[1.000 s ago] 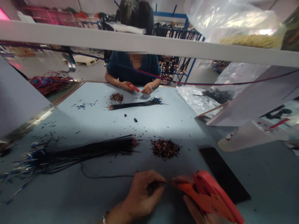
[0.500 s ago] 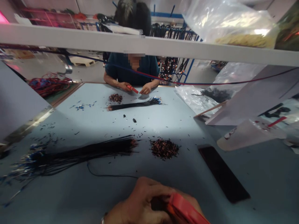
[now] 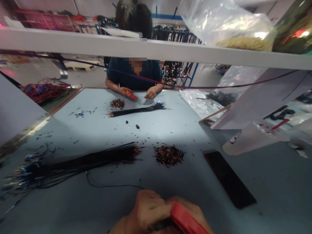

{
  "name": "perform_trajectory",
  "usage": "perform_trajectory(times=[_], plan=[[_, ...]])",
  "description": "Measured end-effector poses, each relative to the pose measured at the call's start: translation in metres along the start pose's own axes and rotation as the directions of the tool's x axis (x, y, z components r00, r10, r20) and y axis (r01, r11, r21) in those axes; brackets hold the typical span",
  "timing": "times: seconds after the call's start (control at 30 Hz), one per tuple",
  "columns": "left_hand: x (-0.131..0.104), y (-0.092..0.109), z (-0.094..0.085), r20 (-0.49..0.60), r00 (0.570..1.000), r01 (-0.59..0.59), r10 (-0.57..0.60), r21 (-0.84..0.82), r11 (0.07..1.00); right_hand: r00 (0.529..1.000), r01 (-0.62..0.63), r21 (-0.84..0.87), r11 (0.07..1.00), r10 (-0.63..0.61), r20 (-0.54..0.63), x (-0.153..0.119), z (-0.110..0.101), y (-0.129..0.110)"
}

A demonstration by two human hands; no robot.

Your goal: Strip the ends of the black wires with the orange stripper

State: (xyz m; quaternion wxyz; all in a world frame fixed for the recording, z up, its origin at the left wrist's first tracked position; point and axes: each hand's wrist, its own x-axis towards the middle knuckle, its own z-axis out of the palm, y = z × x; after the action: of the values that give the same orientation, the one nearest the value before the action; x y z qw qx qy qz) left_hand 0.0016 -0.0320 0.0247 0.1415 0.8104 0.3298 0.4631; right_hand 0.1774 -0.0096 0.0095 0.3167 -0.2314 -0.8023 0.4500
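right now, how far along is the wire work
Apparently done: the bundled black wires with coppery ends, beside a heap of small dark pieces. In hand: one thin black wire at the left hand, a red plastic tool in the right hand. Left: that wire, its end hidden; any others, I can't tell.

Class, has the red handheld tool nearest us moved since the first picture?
Yes. The red handheld tool has moved left, away from the flat black phone, and is now close beside the left hand.
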Motion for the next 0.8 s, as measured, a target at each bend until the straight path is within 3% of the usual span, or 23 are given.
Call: perform_trajectory(times=[0.07,0.23,0.43,0.8], plan=[[0.0,0.0,0.001,-0.004,1.0,-0.027,0.027,0.039,0.999,1.0,0.009,0.072,0.997,-0.01,0.012,0.004,-0.003,-0.006],[0.0,-0.003,0.004,0.008,0.999,-0.047,0.047,-0.008,0.999,0.985,-0.145,0.117,0.982,0.133,0.11,0.009,-0.009,-0.017],[-0.003,-0.007,0.007,-0.109,0.991,-0.076,0.081,0.043,0.996,0.989,-0.131,0.159,0.979,0.117,0.093,0.005,-0.005,-0.008],[-0.01,-0.01,0.007,0.013,0.998,-0.065,0.064,0.078,0.995,0.992,-0.103,0.081,0.991,0.097,0.078,0.003,-0.004,-0.002]])
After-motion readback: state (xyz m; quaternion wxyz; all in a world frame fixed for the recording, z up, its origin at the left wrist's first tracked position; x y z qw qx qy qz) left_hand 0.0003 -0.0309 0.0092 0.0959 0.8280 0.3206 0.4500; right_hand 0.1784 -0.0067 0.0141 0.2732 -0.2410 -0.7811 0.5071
